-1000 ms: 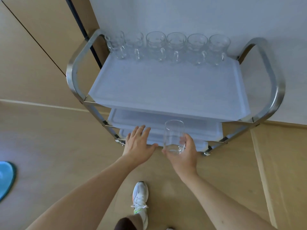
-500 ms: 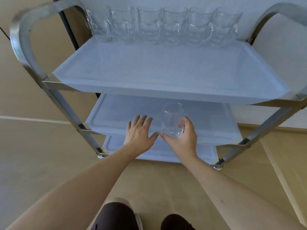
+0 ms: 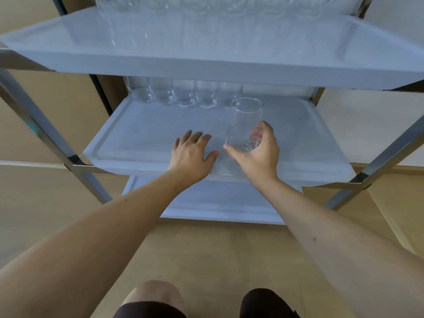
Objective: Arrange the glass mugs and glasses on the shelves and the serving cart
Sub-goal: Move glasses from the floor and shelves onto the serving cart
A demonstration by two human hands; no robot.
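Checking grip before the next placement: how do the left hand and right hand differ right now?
The left hand lies flat, fingers straight, on the middle tray and holds nothing; the right hand curls round the base of a clear glass. The left hand's palm faces down; the right hand is turned sideways, cupping the upright glass. Both reach over the same tray, side by side.

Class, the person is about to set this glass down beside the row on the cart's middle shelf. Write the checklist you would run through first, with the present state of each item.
1. Right hand grips the glass firmly near its base: ok.
2. Glass upright: not ok, it tilts slightly.
3. Free spot at the right end of the row of glasses: ok.
4. Glass clear of the top shelf edge: ok.
5. Left hand out of the path, flat on the middle shelf: ok.
6. Gap to the nearest glass in the row: cannot tell.
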